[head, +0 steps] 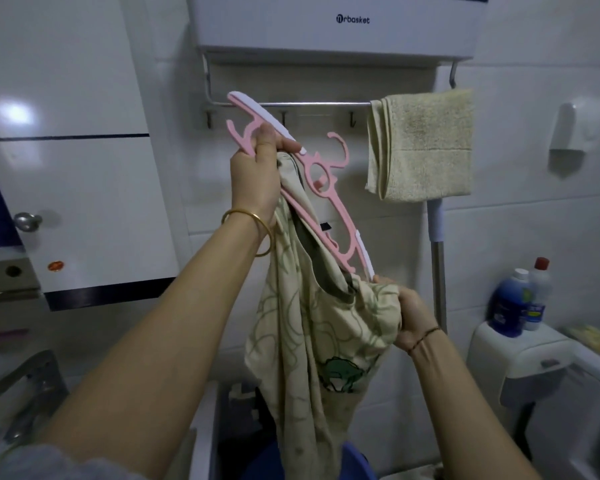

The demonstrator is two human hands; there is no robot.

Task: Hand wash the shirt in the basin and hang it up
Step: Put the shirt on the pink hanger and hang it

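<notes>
A wet beige shirt point(302, 327) with green line patterns hangs in front of me, its dark green collar open around a pink plastic hanger point(329, 192). The hanger is tilted, upper end at the left, lower end inside the neck opening. My left hand point(257, 171) grips the hanger's upper arm together with the shirt's edge. My right hand point(407, 313) pinches the shirt fabric beside the hanger's lower tip. A blue basin point(355, 460) shows partly below the shirt.
A metal towel rail point(312, 104) with hooks runs under a white wall unit, with a beige towel point(423, 147) draped on its right end. A faucet point(25, 382) stands lower left. Detergent bottles point(515, 299) sit on a white toilet tank at the right.
</notes>
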